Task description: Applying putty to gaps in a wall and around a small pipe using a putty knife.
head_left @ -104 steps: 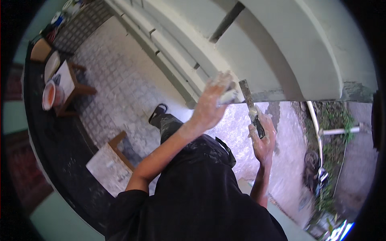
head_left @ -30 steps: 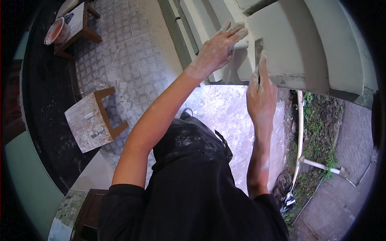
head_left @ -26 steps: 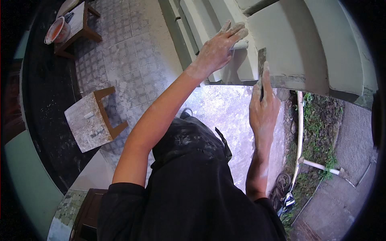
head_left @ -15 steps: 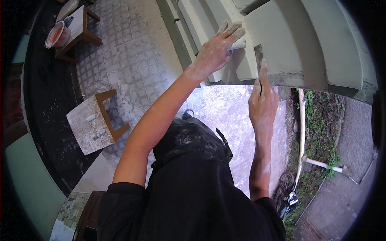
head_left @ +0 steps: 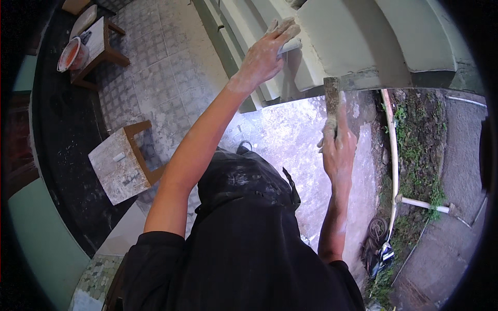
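Dusted with white powder, my left hand is up against the pale stepped moulding, its fingers closed over a short white rod-like piece. One end of that piece sticks out under the fingers; the rest is hidden. My right hand grips a putty knife upright, with the index finger stretched along it. The flat, stained blade points up, its tip at the lower edge of the moulding. Whether the tip touches the moulding I cannot tell.
On the left stands a low white-topped stool with a small white piece on it. Further off, a bucket sits on a small table. A white pipe, plants and a motorbike are at the right.
My right hand has drawn the putty knife slightly down, from the moulding's face to its lower edge. My left hand and white piece have shifted a little left as the view moved.
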### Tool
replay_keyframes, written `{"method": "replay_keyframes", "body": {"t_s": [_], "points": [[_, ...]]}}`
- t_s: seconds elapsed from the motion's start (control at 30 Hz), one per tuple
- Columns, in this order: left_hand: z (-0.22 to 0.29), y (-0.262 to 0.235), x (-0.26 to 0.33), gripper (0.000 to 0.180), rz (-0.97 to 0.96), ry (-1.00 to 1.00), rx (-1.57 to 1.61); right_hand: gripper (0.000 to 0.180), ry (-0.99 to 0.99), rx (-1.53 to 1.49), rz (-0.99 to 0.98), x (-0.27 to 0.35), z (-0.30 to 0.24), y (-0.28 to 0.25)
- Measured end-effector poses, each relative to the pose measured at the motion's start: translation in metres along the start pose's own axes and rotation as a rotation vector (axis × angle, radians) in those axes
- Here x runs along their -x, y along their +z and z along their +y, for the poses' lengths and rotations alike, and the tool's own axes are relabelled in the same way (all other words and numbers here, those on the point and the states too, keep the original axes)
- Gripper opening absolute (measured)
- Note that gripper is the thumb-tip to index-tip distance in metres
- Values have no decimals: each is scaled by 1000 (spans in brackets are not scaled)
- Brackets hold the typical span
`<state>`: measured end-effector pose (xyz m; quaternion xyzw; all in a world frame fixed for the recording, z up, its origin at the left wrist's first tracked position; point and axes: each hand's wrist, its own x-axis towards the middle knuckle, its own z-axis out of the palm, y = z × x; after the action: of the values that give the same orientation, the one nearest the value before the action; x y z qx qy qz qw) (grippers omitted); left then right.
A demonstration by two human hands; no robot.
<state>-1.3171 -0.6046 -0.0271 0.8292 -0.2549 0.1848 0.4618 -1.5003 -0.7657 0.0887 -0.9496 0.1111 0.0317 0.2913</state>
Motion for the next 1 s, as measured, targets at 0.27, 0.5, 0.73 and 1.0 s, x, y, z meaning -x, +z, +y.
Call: {"method": "replay_keyframes", "body": {"t_s": [0.27,0.5,0.73,1.0], "points": [[-3,3,1,79,1,-3,-62,53,-142,277,169,-15,-4,5],[-2,4,2,79,6,-22,-54,24,-43,320,149,-27,-16,13],[-5,3,2,75,-8,-28,-43,31,-97,440,219,-38,-7,20],[-4,-2,-1,75,-47,-49,-36,31,-125,307,214,-46,-15,21]]}}
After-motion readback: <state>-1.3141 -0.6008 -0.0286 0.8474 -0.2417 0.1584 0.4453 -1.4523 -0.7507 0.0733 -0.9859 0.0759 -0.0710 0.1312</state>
